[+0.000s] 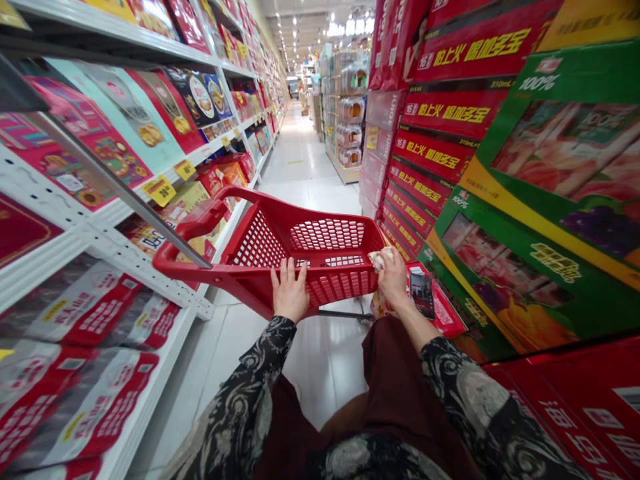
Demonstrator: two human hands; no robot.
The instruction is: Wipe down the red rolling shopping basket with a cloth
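A: Head view. First entry?
B: Shopping basket (345, 287), red plastic, lattice sides; in the aisle, just ahead of the person's knees (397, 380). Mouth upward. Long axis crosswise, left to right: moulded loop grip (195, 227) at the left end, opposite end toward stacked red cartons (433, 157).
A: Fittings?
B: One metal rod (120, 187), slanting from the near rim beside the loop to the upper left; black fitting (23, 87) at its top.
A: Left hand?
B: Left hand (291, 290), back upward, fingers extended and slightly spread, laid over the near rim without wrapping it. Forearm forward and inward, dark patterned sleeve (240, 387).
A: Right hand?
B: Right hand (393, 279), fingers curled closed about a crumpled pale wad (377, 259), cloth or paper, cannot tell which; set at the basket's right-end rim. Forearm angled forward and leftward.
A: Surroundings?
B: White shelving (90, 233) with packaged goods, left. Green cartons (500, 273), right. Pale tiled floor (220, 353) below.
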